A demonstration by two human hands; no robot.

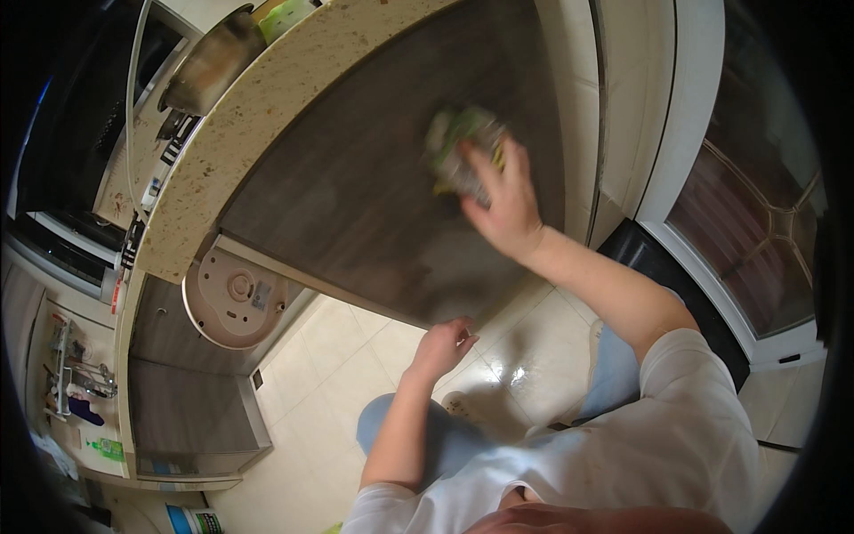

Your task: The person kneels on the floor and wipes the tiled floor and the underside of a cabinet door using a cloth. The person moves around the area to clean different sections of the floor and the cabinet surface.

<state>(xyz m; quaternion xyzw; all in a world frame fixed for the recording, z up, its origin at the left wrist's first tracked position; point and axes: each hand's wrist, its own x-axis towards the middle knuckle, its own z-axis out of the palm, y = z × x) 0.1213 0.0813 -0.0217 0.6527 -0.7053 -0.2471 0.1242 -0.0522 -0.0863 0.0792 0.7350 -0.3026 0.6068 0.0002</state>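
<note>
My right hand is shut on a crumpled patterned cloth, grey and green with bits of yellow. The cloth lies against the dark wood-grain panel under the speckled stone counter, and both cloth and fingers are blurred. Lower down, my left hand hovers by the panel's bottom edge, fingers loosely bent and thumb apart, with nothing in it. Whether its fingertips touch that edge, I cannot tell. Damp-looking smears mark the panel's lower part.
A metal pot stands on the speckled counter. A beige appliance base juts past the counter's edge. A glazed white-framed door is at right. Pale tiles cover the floor. A faucet is far left.
</note>
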